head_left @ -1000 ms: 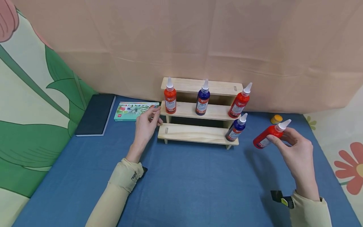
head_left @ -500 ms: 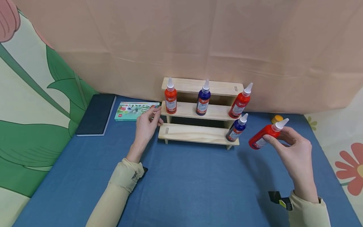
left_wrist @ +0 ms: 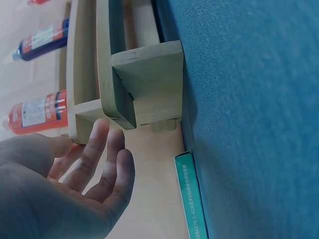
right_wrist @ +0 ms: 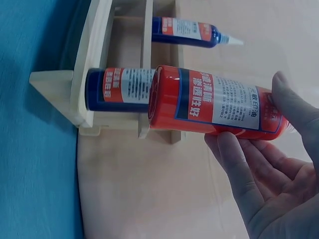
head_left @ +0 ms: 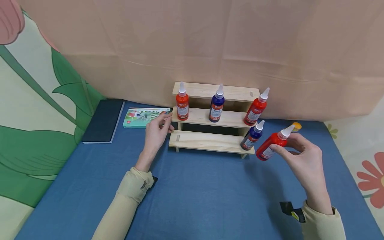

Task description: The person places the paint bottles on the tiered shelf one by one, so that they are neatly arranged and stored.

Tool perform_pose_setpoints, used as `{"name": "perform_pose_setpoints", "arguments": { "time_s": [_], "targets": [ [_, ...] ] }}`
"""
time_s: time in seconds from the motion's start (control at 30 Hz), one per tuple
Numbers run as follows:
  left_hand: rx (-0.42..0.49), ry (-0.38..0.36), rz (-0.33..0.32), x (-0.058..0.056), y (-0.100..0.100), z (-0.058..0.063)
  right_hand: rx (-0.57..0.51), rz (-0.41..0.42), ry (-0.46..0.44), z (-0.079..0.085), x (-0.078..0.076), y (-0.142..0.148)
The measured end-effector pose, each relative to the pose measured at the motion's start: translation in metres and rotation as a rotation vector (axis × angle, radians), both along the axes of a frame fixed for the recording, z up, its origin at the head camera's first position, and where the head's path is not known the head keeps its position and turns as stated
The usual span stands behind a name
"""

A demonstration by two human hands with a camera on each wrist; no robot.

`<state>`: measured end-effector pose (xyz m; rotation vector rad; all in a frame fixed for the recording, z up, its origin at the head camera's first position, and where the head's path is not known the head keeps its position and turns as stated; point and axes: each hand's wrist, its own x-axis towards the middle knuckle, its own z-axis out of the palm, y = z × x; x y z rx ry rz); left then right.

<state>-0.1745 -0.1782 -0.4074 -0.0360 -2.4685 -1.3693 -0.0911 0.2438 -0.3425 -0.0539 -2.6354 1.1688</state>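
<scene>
My right hand (head_left: 306, 163) pinches a red ink bottle (head_left: 267, 146) with a white pointed nozzle between thumb and fingers. The bottle is tilted, off the table, just right of a small three-tier wooden stand (head_left: 204, 140). In the right wrist view its base overlaps a blue bottle (right_wrist: 119, 92). My left hand (head_left: 156, 133) is at the stand's left end, fingers relaxed and bent, fingertips at the middle tier's edge. On that tier are a red bottle (head_left: 182, 106), a blue bottle (head_left: 216, 107) and another red bottle (head_left: 255, 111). The lower tier bears the blue bottle at its right end.
A green illustrated box (head_left: 138, 117) lies behind my left hand. Left of it is a dark notebook (head_left: 103, 120). A yellow-orange cap or small jar (head_left: 296, 126) sits behind the right hand. Blue cloth (head_left: 204, 193) covers the table; a beige drape (head_left: 210, 50) hangs behind.
My right hand has carried the red ink bottle left, toward the lower right end of the stand. My left hand has stayed at the stand's left end.
</scene>
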Motion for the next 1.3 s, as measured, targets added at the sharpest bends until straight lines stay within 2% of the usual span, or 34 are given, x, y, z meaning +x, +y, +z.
{"name": "perform_pose_setpoints", "arguments": {
  "time_s": [0.53, 0.9, 1.3],
  "targets": [
    [0.001, 0.006, 0.006, 0.0, -0.001, 0.0, -0.031, 0.1, 0.032, 0.001, -0.01, -0.028],
    [0.001, 0.0, 0.01, -0.001, -0.001, -0.001, -0.061, 0.147, 0.057, -0.004, -0.019, -0.046],
    [0.001, -0.003, 0.003, 0.0, 0.0, 0.001, -0.081, 0.186, 0.073, -0.005, -0.02, -0.061]
  ]
}}
